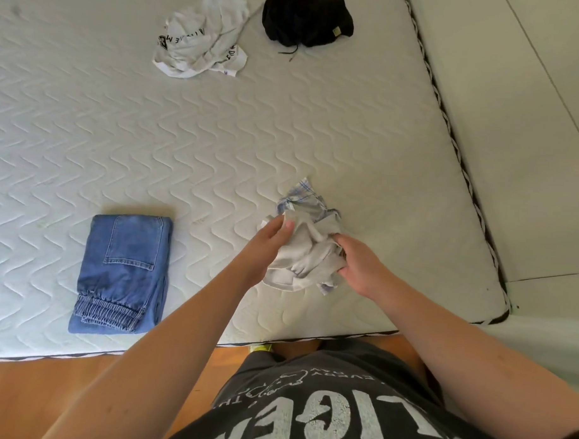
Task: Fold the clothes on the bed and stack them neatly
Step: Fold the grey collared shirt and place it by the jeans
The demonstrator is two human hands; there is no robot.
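Both hands are engaged on one crumpled bundle of cloth [305,252] at lower centre-right of the frame, over the bed [218,144]. The bundle consists of a pale grey garment with a blue-and-white checked fabric [302,195] showing at its upper edge; whether these are one item or two cannot be told. The left hand [267,243] grasps the bundle's left side, thumb on top of the grey cloth. The right hand [357,264] grasps its right side, fingers curled into the folds. The bundle is unfolded and bunched.

Folded blue jeans [122,272] lie flat on the bed at lower left of the frame, back pocket upward, elastic cuffs toward the near edge. They are well apart from the bundle.

At upper centre of the frame, a crumpled white garment [202,39] with black lettering lies unfolded on the bed. Just to its right sits a crumpled black garment [305,19] with a loose drawstring and a small pale label; the two are near but not touching.

The bed surface is a pale quilted mattress with a braided black-and-white edge. Wooden floor [79,386] shows along the bottom left of the frame. The person wears a dark printed T-shirt [324,414].
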